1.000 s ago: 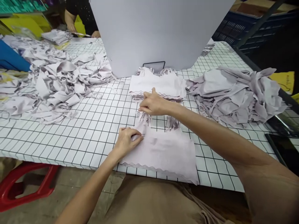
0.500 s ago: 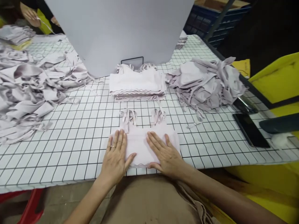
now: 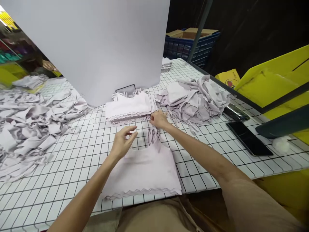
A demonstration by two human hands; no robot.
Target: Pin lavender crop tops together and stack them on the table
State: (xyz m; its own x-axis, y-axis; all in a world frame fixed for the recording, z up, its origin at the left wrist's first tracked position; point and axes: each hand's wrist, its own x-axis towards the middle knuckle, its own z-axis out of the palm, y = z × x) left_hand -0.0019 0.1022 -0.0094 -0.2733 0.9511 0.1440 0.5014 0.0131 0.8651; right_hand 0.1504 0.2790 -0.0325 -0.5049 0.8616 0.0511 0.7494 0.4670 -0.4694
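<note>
A pale lilac strappy top (image 3: 145,172) with a scalloped hem lies flat at the table's near edge, its right strap bunched upward. Over its upper left corner is my left hand (image 3: 122,141), thumb and forefinger slightly apart, covering much of the left strap. My right hand (image 3: 158,119) is curled closed just above the right strap, by the right front corner of a neat stack of similar tops (image 3: 130,108). Its fingertips are hidden, so whatever they pinch does not show.
Loose lilac garments are heaped at left (image 3: 36,122) and right (image 3: 195,98) on the checked tablecloth (image 3: 84,167). A large pale board (image 3: 103,48) stands behind the stack. A phone (image 3: 249,138) lies at right. Beyond are a blue crate (image 3: 178,46) and a co-worker's hand (image 3: 49,65).
Both hands were lying flat on a top half a second ago. Now they are lifted near the straps, the right reaching farther forward. The top in front now looks larger; the view has swung right.
</note>
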